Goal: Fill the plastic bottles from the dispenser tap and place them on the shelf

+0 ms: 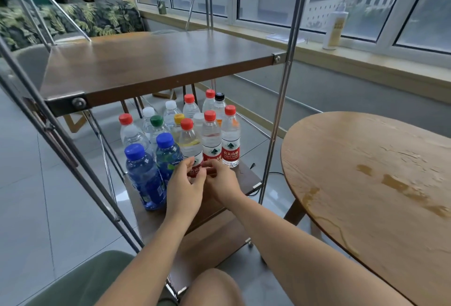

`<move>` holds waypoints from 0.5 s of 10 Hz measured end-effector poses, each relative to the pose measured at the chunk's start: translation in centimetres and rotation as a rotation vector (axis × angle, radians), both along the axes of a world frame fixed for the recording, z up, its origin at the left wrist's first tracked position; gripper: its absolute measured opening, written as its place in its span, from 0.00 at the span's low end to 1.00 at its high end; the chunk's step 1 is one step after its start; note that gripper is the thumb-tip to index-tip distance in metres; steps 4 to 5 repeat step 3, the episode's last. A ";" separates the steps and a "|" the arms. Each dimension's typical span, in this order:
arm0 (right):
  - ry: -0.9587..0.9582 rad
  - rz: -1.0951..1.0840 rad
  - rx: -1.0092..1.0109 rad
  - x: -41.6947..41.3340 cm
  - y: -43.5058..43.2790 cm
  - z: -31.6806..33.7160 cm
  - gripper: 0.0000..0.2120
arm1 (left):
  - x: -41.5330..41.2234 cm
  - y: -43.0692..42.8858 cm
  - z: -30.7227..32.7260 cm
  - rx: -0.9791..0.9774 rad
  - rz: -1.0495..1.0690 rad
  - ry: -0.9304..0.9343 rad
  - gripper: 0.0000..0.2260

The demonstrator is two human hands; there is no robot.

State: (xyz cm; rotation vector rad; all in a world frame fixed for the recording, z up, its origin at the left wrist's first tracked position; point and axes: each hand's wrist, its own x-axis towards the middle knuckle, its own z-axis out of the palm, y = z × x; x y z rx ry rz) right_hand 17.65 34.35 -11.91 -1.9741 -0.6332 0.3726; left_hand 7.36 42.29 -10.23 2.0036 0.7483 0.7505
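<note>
Both arms reach forward, side by side, down to the low shelf [244, 175]. The left hand [185, 183] curls its thumb and fingers round the bottom of the red-capped bottle [189, 144], which stands at 12 o'clock from the hands. The right hand [220, 181] bends its fingers against the same label, and I cannot tell if it grips. Two blue bottles [146, 178] stand at 9 o'clock.

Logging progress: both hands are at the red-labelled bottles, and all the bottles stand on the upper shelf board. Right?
No: the head view shows the bottles on the lower shelf board, under the upper shelf board. The left hand and right hand are at the red-labelled bottles.
</note>
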 end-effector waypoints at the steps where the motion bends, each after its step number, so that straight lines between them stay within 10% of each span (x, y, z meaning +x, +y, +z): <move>1: -0.008 0.069 -0.046 -0.2 0.0 0.1 0.13 | 0.3 0.2 0.4 -0.008 -0.026 0.027 0.22; 5: -0.050 0.082 -0.023 -1.2 -2.9 1.9 0.11 | 0.5 -0.8 1.0 -0.029 -0.051 0.012 0.17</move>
